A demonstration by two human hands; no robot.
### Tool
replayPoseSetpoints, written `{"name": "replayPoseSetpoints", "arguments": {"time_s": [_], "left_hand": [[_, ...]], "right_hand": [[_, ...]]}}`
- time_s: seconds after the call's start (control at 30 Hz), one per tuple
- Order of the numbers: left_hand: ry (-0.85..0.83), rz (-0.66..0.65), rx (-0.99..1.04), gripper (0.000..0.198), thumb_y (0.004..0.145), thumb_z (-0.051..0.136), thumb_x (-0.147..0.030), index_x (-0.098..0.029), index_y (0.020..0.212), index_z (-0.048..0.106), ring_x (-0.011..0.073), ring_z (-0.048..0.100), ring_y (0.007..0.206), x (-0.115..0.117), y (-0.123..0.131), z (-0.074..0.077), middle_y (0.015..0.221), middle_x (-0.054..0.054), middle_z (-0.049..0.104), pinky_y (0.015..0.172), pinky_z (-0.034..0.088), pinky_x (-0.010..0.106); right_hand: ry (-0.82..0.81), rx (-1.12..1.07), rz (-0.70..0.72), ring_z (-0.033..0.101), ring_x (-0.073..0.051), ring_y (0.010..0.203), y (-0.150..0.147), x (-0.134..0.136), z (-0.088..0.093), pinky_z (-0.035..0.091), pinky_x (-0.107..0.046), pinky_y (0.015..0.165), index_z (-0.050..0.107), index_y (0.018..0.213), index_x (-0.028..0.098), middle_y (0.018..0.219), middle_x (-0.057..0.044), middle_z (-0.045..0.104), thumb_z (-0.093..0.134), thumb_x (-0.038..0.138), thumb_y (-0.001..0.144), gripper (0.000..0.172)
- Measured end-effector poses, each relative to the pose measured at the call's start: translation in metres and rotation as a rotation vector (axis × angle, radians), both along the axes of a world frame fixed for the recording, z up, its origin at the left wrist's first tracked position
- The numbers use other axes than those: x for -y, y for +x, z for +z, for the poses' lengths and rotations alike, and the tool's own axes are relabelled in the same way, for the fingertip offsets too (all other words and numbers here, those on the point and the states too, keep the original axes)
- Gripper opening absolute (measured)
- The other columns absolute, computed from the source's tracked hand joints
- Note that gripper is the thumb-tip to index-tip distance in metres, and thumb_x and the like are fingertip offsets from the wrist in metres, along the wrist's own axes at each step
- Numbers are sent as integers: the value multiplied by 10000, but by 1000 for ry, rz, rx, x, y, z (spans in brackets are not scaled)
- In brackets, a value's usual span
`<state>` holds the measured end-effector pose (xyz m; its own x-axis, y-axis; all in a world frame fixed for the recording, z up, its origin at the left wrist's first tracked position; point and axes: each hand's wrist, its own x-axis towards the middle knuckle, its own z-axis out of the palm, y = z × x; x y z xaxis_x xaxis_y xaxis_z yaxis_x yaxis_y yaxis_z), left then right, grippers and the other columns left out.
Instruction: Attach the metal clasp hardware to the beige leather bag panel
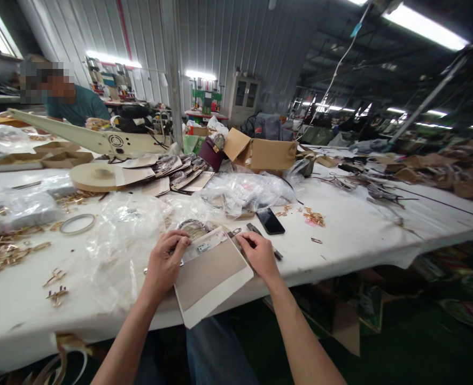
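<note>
A flat beige bag panel (210, 278) with a pale border lies tilted at the table's front edge, its near corner sticking out past it. A small metal plate (204, 247) sits near its far edge. My left hand (164, 262) is closed at the panel's upper left, thumb and fingertips pinching by its edge. At the upper right corner, my right hand (258, 254) is closed, with a small metal clasp (234, 232) at its fingertips. A dark braided handle (194, 224) lies just behind the panel. Beside my right hand is a dark flat tool (277, 253), partly hidden.
A phone (270, 221) and gold-coloured hardware (314, 217) lie to the right. Clear plastic bags (119, 240), a tape roll (77, 223) and more gold pieces (9, 254) spread leftward. Stacked panels (156, 179) and a cardboard box (274, 154) stand behind. A person (78, 104) sits far left.
</note>
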<state>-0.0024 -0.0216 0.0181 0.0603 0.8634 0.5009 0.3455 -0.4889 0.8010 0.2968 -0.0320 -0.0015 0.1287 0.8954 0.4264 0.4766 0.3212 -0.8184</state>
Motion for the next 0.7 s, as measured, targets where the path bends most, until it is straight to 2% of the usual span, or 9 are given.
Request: {"name": "replayPoseSetpoints", "arguments": {"time_s": [0.7], "left_hand": [[3,3,-13,347,1123,619,-467,-252,922,802,290,700,1164,3,1,2,1173,77,783,1065,515,428]], "right_hand": [[-8,17,-1,784,-299,948,1,0,0,589,-376,847,874,1019,232,1034,-85,863,698,470,1067,300]]}}
